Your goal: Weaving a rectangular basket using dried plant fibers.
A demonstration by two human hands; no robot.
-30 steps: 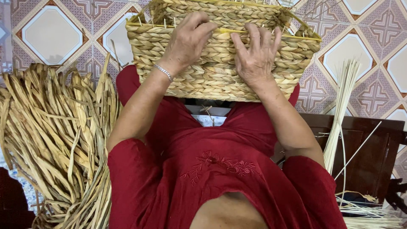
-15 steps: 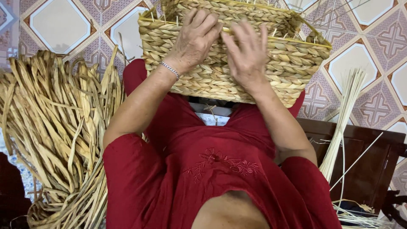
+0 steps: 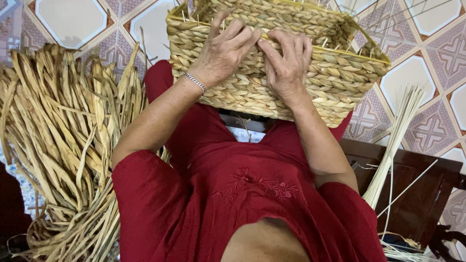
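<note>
Left hand (image 3: 225,53) and right hand (image 3: 286,63) side by side, fingers curled, gripping woven basket (image 3: 340,77) rim

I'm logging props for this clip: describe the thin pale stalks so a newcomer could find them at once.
Start at the woven basket on the person's lap, under the left hand and right hand. Go right and down to the dark wooden furniture: the bundle of thin stalks leans there. It is straight, slender and pale, unlike the broad, flat, tangled dried leaves heaped opposite.

basket (image 3: 242,92): rough plaited straw | floor (image 3: 73,19): glossy tile | dress (image 3: 252,204): matt cloth
</note>
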